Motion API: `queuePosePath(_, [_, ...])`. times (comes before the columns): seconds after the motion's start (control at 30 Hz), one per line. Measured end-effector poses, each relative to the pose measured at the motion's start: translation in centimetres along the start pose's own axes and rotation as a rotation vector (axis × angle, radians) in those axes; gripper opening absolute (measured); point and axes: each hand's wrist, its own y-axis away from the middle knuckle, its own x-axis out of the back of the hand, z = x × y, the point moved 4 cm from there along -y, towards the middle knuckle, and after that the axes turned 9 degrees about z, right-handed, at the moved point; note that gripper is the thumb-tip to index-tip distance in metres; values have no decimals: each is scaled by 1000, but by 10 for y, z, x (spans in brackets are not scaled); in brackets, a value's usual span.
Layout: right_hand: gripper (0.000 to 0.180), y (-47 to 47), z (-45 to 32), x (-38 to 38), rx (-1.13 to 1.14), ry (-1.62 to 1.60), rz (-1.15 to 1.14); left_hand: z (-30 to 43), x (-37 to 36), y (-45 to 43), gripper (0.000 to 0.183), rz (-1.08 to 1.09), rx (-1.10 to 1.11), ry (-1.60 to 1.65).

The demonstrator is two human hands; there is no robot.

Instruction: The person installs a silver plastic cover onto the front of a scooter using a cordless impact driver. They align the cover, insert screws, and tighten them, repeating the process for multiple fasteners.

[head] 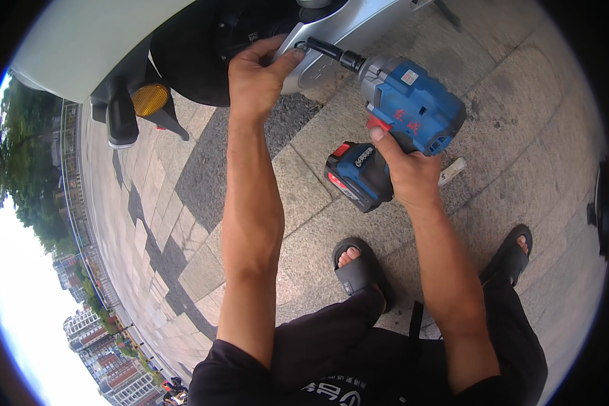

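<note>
My right hand [411, 172] grips a blue cordless impact wrench [416, 101] by its handle, the thumb at the red trigger [378, 123]. A black battery pack [360, 175] sits at the foot of the handle. From the nose, a long dark socket [326, 48] points at a metal fastener [301, 46] in the end of a silver metal arm [335, 33] on a scooter. Whether socket and fastener touch, I cannot tell. My left hand [259, 76] pinches that end of the arm, thumb beside the fastener and fingers partly hidden behind.
A black wheel [193, 61] lies left of the silver arm, below pale bodywork [91, 40]. An amber reflector [150, 99] hangs at the rear. On the paving [304, 172] lies a small pale strip [452, 170] near my right wrist. My sandalled feet [360, 269] stand below.
</note>
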Motion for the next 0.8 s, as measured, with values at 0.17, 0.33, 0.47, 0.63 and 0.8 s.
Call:
queuePosePath(0.17, [23,3,9,-5,-17,1,29,1,0,0,30,-10,10,18])
queuePosePath(0.33, [23,7,15,-3,-23,35,39,0,2,0,29,-6,-6,-18])
queuePosePath(0.47, [23,6,15,-6,62,121,37,0,2,0,33,-52,-4,12])
queuePosePath(0.63, [20,10,14,-7,238,322,-11,0,2,-1,26,-36,9,42])
queuePosePath(0.8, [13,19,17,-13,511,586,-104,-2,0,-2,23,5,1,44])
